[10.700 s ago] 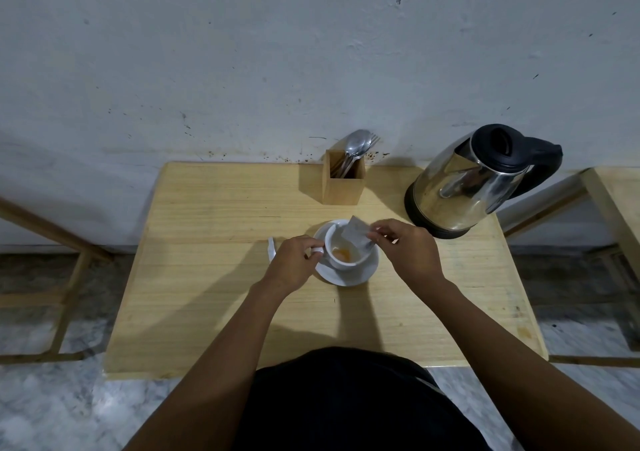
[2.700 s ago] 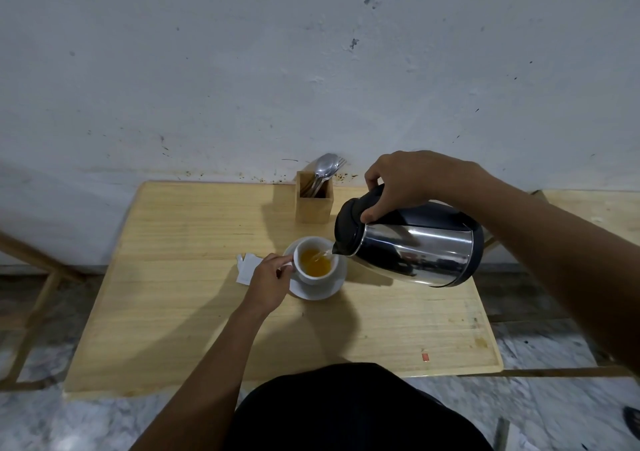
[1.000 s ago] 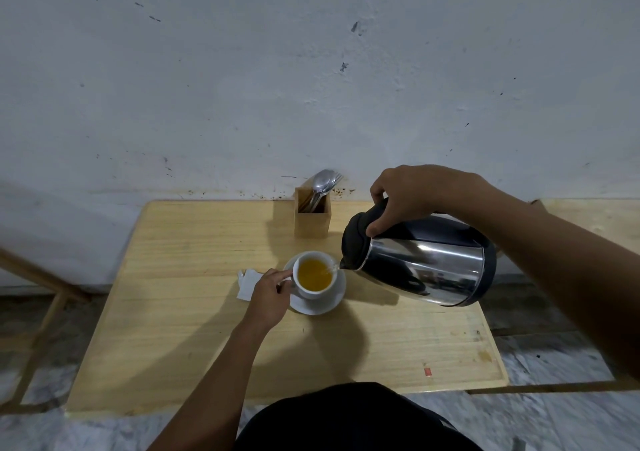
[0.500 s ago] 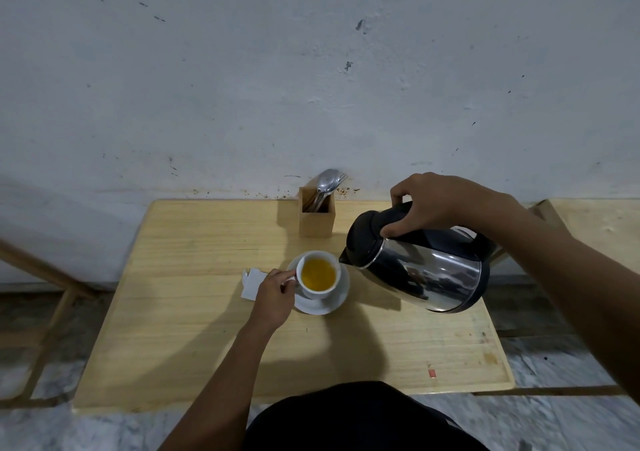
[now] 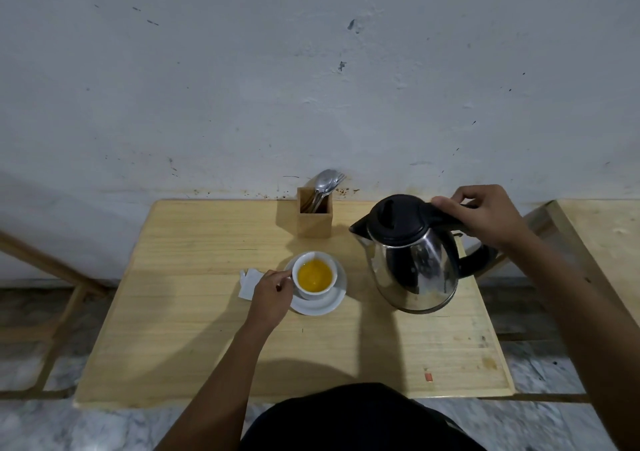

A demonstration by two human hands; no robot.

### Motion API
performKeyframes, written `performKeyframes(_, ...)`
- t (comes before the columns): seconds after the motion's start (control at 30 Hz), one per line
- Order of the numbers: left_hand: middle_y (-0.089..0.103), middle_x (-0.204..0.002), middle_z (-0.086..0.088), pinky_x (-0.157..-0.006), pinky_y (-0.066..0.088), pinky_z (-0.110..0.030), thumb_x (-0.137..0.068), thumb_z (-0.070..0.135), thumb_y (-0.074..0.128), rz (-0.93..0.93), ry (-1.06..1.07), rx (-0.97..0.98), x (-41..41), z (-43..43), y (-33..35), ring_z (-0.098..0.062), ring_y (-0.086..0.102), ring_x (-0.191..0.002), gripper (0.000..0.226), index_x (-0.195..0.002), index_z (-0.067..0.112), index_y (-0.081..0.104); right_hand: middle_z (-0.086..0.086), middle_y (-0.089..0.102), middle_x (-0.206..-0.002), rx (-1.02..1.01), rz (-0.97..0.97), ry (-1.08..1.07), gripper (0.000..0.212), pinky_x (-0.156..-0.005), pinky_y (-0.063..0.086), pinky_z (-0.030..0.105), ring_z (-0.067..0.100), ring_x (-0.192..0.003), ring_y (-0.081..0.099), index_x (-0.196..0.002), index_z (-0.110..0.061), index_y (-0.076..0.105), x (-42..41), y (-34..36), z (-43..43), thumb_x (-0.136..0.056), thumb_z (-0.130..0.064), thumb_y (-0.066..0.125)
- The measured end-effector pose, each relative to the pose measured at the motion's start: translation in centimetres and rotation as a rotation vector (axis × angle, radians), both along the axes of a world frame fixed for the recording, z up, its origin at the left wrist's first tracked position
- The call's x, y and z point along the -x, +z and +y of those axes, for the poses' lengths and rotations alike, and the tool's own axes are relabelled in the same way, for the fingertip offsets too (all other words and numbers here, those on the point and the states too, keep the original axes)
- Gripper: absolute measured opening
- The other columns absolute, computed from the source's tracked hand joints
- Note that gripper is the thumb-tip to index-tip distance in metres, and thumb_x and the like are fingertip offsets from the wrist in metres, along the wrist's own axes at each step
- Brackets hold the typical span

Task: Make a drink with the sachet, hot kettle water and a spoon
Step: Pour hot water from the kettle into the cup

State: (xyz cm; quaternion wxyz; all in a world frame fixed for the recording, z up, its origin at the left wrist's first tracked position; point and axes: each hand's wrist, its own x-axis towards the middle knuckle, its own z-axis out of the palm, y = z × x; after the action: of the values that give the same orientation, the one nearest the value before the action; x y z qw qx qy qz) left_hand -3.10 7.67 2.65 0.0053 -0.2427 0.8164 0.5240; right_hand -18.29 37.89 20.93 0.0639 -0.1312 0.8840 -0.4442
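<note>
1. Left hand (image 5: 272, 293), centre of the frame: thumb and forefinger are curled together at the left side of the cup (image 5: 311, 294), pinching where its handle lies. The fingers hide the handle itself.
2. Right hand (image 5: 485, 213), right of centre: fingers and thumb are wrapped round the black top handle of the kettle (image 5: 412, 263), gripping it.
3. The kettle, steel with a black lid, stands nearly upright to the right of the cup and apart from it, its spout pointing toward the upper left. Whether its base touches the table (image 5: 194, 329) cannot be told.
4. The white cup sits on a white saucer (image 5: 334, 303) and holds an orange-yellow drink (image 5: 314, 275) close to the rim.
5. The sachet (image 5: 250, 280), white and torn open, lies flat on the table just left of the left hand, partly covered by it.
6. Spoons (image 5: 325, 182) stand upright in a wooden holder (image 5: 314, 223) at the far edge of the table, above the cup in the frame, against the pale wall (image 5: 311, 69).
7. At the right edge of the frame is the corner of a second wooden table (image 5: 606, 242). Marbled floor (image 5: 34, 423) shows at the lower left.
</note>
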Motion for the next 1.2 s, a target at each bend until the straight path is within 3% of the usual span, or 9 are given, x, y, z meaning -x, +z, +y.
performKeyframes(0.07, 0.061, -0.095, -0.008, -0.079, 0.04, -0.026, -0.094, 0.014, 0.047, -0.011, 0.047, -0.016, 0.1, 0.4, 0.3, -0.017, 0.056, -0.087, 0.022, -0.093, 0.015, 0.069, -0.004, 0.053, -0.039, 0.138, 0.023, -0.038, 0.051, -0.04, 0.035, 0.015, 0.007, -0.034, 0.044, -0.061, 0.0, 0.06, 0.4, -0.5, 1.3, -0.073, -0.048, 0.071)
performKeyframes(0.17, 0.063, -0.086, -0.012, -0.078, 0.041, -0.028, -0.092, 0.016, 0.053, 0.012, 0.116, 0.024, 0.2, 1.2, 0.9, -0.019, 0.055, -0.081, 0.018, -0.08, 0.013, 0.065, -0.001, 0.05, -0.039, 0.278, 0.03, -0.1, 0.051, -0.037, 0.034, 0.019, 0.012, -0.034, 0.041, -0.056, -0.006, 0.059, 1.3, -1.1, 3.1, -0.075, -0.05, 0.076)
performKeyframes(0.3, 0.06, -0.081, -0.008, -0.076, 0.039, -0.029, -0.091, 0.013, 0.056, 0.018, 0.198, 0.065, 0.3, 1.9, 1.3, -0.02, 0.055, -0.079, 0.018, -0.09, 0.002, 0.071, 0.002, 0.05, -0.039, 0.357, 0.063, -0.151, 0.046, -0.037, 0.035, 0.02, 0.014, -0.033, 0.041, -0.053, -0.014, 0.061, 2.5, -1.6, 5.1, -0.074, -0.052, 0.075)
performKeyframes(0.4, 0.06, -0.081, -0.008, -0.076, 0.039, -0.029, -0.091, 0.012, 0.056, 0.016, 0.233, 0.084, 0.5, 2.4, 1.4, -0.021, 0.055, -0.079, 0.021, -0.093, -0.003, 0.07, -0.002, 0.052, -0.039, 0.382, 0.105, -0.171, 0.038, -0.038, 0.037, 0.019, 0.01, -0.033, 0.043, -0.052, -0.02, 0.062, 3.6, -1.9, 6.1, -0.086, -0.035, 0.072)
performKeyframes(0.5, 0.061, -0.086, -0.006, -0.079, 0.038, -0.028, -0.091, 0.01, 0.056, 0.007, 0.271, 0.076, 0.7, 2.7, 1.5, -0.021, 0.057, -0.085, 0.019, -0.096, -0.002, 0.07, -0.004, 0.054, -0.039, 0.353, 0.128, -0.179, 0.035, -0.04, 0.039, 0.016, 0.007, -0.034, 0.045, -0.06, -0.01, 0.061, 4.8, -2.5, 6.5, -0.091, -0.024, 0.067)
performKeyframes(0.8, 0.063, -0.095, -0.005, -0.081, 0.038, -0.026, -0.091, 0.013, 0.055, -0.044, 0.322, 0.128, 1.0, 3.3, 1.2, -0.017, 0.056, -0.089, 0.022, -0.101, 0.001, 0.07, -0.008, 0.057, -0.044, 0.351, 0.133, -0.153, 0.035, -0.045, 0.044, 0.015, 0.006, -0.038, 0.051, -0.069, 0.003, 0.065, 7.8, -5.4, 6.3, -0.091, -0.024, 0.066)
performKeyframes(1.2, 0.063, -0.079, -0.006, -0.073, 0.035, -0.026, -0.092, 0.01, 0.051, -0.065, 0.379, 0.233, 1.4, 4.6, 1.6, -0.019, 0.056, -0.076, 0.022, -0.093, -0.001, 0.07, -0.004, 0.056, -0.042, 0.387, 0.113, -0.115, 0.037, -0.045, 0.042, 0.017, 0.008, -0.036, 0.048, -0.058, -0.012, 0.061, 10.3, -8.1, 6.9, -0.091, -0.027, 0.066)
